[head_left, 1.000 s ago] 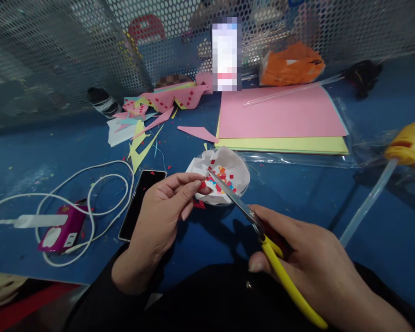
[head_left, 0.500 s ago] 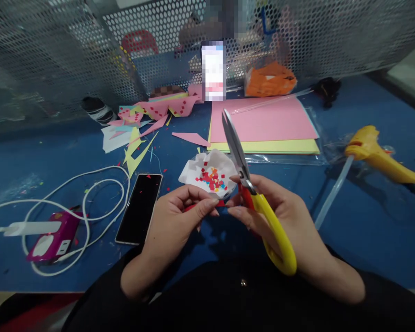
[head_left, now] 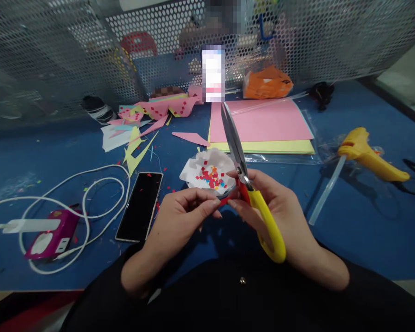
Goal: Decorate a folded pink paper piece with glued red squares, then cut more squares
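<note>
My left hand (head_left: pixel 188 212) is closed in a pinch on a narrow red paper strip (head_left: pixel 224 201), most of it hidden by the fingers. Scissors (head_left: pixel 240 159) with yellow and red handles rest in my right hand (head_left: pixel 276 203), blades pointing up and away, closed together. The thumb and fingertips of that hand also reach the strip's right end. Just beyond both hands stands a bowl lined with white paper (head_left: pixel 193 168), and small red, orange, yellow and blue paper bits (head_left: pixel 212 177) lie in it.
Left of my hands lie a black phone (head_left: pixel 139 207), a purple device (head_left: pixel 51 235) and a looped white cable (head_left: pixel 86 203). Pink and yellow paper sheets (head_left: pixel 259 122) and cut scraps (head_left: pixel 134 152) lie behind. A yellow glue gun (head_left: pixel 370 152) sits right, below a perforated metal screen (head_left: pixel 173 50).
My right hand and the scissors have shifted slightly left, and its fingertips have come to the red strip. The left hand keeps its pinch. The view has turned a little.
</note>
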Demonstrator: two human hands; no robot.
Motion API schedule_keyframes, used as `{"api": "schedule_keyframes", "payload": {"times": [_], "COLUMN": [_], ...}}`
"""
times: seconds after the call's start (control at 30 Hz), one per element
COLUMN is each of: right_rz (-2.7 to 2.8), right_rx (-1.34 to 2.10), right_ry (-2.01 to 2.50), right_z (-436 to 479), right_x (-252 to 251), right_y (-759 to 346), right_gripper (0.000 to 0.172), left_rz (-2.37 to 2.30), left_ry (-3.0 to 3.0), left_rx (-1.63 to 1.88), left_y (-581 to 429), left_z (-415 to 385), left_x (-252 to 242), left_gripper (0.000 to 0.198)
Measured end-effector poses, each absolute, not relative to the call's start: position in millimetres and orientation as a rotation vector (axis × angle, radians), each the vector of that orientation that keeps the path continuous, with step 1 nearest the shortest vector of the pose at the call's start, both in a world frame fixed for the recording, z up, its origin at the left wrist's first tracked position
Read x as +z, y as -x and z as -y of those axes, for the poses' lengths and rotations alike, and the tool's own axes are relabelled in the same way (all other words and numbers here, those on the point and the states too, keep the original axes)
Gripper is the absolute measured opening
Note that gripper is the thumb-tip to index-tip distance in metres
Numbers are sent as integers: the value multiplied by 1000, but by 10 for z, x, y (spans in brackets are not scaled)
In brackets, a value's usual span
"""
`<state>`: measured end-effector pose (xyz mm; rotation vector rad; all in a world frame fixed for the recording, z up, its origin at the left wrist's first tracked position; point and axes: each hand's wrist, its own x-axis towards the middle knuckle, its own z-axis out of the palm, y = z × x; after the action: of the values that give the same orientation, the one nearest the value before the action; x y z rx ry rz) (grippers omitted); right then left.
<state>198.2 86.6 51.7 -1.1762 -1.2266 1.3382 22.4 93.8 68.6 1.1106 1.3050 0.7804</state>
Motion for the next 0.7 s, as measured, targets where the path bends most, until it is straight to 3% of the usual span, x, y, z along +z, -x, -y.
{"api": "schedule_keyframes", "payload": {"times": [0.23,0.43,0.7], "right_rz": [1369,1551,1785], "right_rx": [1293,1526,1468], "right_ry": [1137,1251,1452], "right_z": [-873,-797,-682], "right_x": [535,611,430], "right_y": [-2058,-2301,-2439], "right_gripper": [40,41,19], "left_rz": [-1280,-1357,-1414], "left_ry": [-1007,-813,-807], "left_rx": [849,1114,1051], "left_y": [-160,-101,-137], "left_z": [-985,-1092,-1129], "left_x": [646,642,556], "left_gripper": [13,18,19]}}
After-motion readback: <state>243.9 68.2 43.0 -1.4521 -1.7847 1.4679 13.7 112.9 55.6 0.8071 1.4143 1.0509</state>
